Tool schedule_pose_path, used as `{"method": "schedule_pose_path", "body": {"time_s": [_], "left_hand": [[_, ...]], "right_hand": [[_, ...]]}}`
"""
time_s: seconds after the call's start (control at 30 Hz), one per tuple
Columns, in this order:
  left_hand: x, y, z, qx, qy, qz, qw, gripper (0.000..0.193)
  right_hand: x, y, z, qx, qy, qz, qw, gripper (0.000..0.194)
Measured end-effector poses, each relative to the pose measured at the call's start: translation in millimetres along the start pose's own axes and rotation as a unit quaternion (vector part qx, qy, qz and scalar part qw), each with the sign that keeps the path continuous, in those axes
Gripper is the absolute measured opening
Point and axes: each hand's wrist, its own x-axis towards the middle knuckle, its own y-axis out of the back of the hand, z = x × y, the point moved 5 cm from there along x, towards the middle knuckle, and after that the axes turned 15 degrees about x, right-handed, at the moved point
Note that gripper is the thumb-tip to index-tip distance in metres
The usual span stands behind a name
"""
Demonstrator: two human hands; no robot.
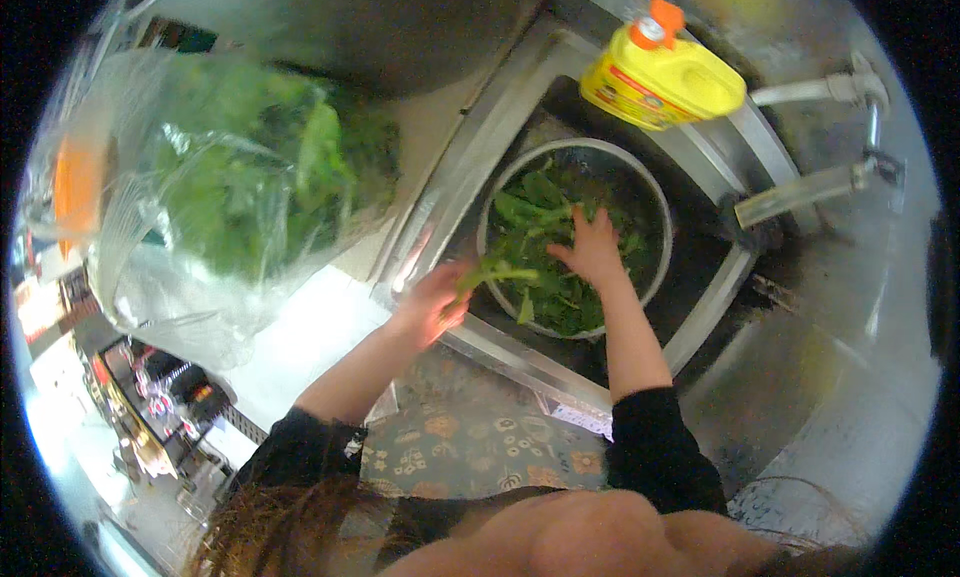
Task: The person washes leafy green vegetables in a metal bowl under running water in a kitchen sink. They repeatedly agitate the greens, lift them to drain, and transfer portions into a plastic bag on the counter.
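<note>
A large round metal pot point(670, 224) stands in the stainless steel sink point(469, 164), filled with leafy greens point(544, 284). My right hand point(596, 250) reaches into it with fingers spread, touching or just over the leaves; whether it grips any is unclear. Left of the pot, by the sink's front rim, my left hand point(439, 299) is closed around a few green stems point(499, 274), whose ends point over the pot's edge. A big clear plastic bag point(225, 194) full of leafy greens lies on the counter to the left.
A yellow dish soap bottle point(667, 81) with an orange cap stands at the sink's far rim. A faucet spout point(802, 194) reaches in from the right. Something orange point(75, 190) is beside the bag at far left. A cluttered shelf or rack point(161, 404) is at lower left.
</note>
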Motion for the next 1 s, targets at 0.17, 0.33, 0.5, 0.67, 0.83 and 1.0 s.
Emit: {"method": "schedule_pose_path", "body": {"time_s": [0.17,0.33,0.5,0.67,0.83,1.0], "left_hand": [[-122.2,162.9,-60.2,-0.251,0.099,0.214,0.939,0.03],[-171.6,394.2,-84.8,-0.413,-0.001,0.489,0.768,0.023],[-131.4,456.5,-25.8,-0.222,-0.055,0.565,0.793,0.024],[-124.1,368.4,-57.7,0.356,-0.119,0.307,0.875,0.025],[-76.9,113.2,-14.4,0.408,0.127,-0.052,0.903,0.025],[44.1,-68.4,22.1,0.683,-0.215,-0.082,0.693,0.072]], "right_hand": [[-35.7,-33.2,-29.0,-0.179,-0.036,-0.076,0.98,0.115],[28.7,-81.5,15.8,-0.214,-0.036,-0.088,0.972,0.088],[147.5,-98.5,158.7,-0.13,-0.107,-0.151,0.974,0.052],[119.0,-31.2,121.2,-0.045,-0.026,0.036,0.998,0.046],[7.0,39.9,66.7,0.054,-0.081,0.036,0.995,0.09],[-53.5,-46.4,17.8,-0.031,-0.112,-0.105,0.988,0.121]]}}
